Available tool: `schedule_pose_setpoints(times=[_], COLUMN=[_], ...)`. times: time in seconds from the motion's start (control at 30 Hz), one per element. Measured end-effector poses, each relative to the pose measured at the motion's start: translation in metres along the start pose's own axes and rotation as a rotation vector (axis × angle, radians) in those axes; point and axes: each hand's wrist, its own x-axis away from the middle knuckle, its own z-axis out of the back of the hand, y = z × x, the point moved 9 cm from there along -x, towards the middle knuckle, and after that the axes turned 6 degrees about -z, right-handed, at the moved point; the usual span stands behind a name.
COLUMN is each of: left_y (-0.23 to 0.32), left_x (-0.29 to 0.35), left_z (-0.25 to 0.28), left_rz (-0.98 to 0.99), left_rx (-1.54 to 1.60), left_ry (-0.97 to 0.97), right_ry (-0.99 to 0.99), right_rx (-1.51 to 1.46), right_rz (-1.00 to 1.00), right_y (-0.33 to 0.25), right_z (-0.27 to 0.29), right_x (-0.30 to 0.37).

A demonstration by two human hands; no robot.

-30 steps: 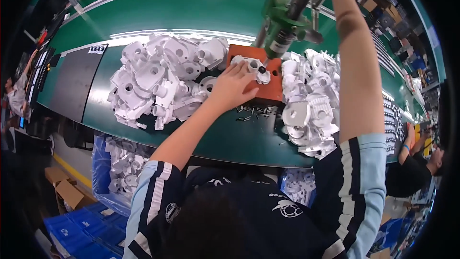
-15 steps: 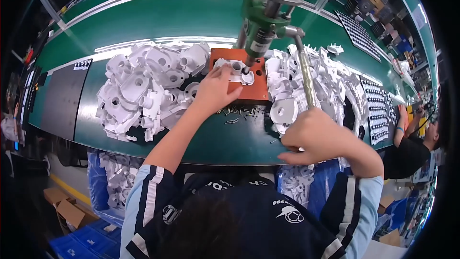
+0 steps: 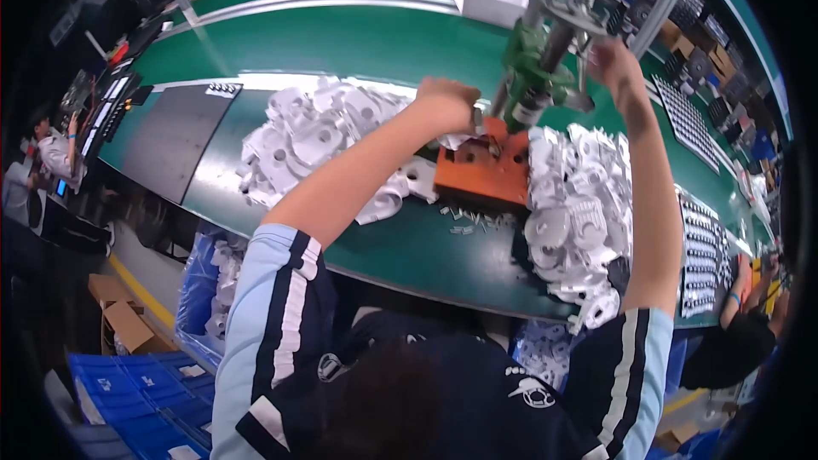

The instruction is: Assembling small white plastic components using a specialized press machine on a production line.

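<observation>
My left hand (image 3: 447, 104), its fingers curled, is at the far left edge of the orange fixture block (image 3: 481, 177). A pale edge of a white plastic part (image 3: 475, 123) shows by its fingertips; most of it is hidden. Above the block stands a green hand press (image 3: 527, 77) with a metal column and spring. Raised beside the press head, my right hand (image 3: 615, 72) is closed at the press lever (image 3: 584, 70); motion blurs its fingers. The block's top shows dark holes, with the press tip over it. Several small metal pins (image 3: 477, 223) lie before the block.
Piles of white plastic parts flank the block, a left heap (image 3: 294, 149) and a right heap (image 3: 575, 221). A dark board (image 3: 175, 145) lies at left, a tray of black-and-white pieces (image 3: 700, 255) at right. An open white box (image 3: 494, 0) stands behind. Other people sit at both sides.
My right hand has gone up and away from me along with the lever. My left hand has lifted off the block toward its far left, and the white part has left the block's top. The view has shifted left.
</observation>
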Motion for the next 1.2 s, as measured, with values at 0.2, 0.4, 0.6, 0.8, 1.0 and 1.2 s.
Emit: schedule_pose_setpoints(times=[0.2,0.4,0.6,0.8,1.0,1.2], left_y=[-0.09,-0.106,-0.092,-0.104,-0.102,-0.093], left_x=[-0.014,0.005,0.03,0.025,0.038,0.055], left_z=[0.024,-0.039,-0.068,-0.043,-0.014,-0.017], left_rz=[0.158,0.191,0.152,0.002,0.121,0.098], left_rx=[-0.235,-0.006,-0.134,0.149,0.834,0.827], left_ry=[0.333,0.021,-0.012,0.081,0.249,0.267], right_ry=[-0.201,-0.434,-0.265,0.028,-0.044,-0.324], right_rx=[0.625,1.12,1.145,0.91,0.148,-0.174], right_rz=[-0.144,0.04,0.098,0.217,0.025,-0.131], right_y=[0.118,0.151,0.136,0.075,0.043,0.067], right_z=[0.031,-0.02,-0.004,0.03,0.016,-0.056], right_x=[0.046,0.072,0.062,0.097,0.168,0.219])
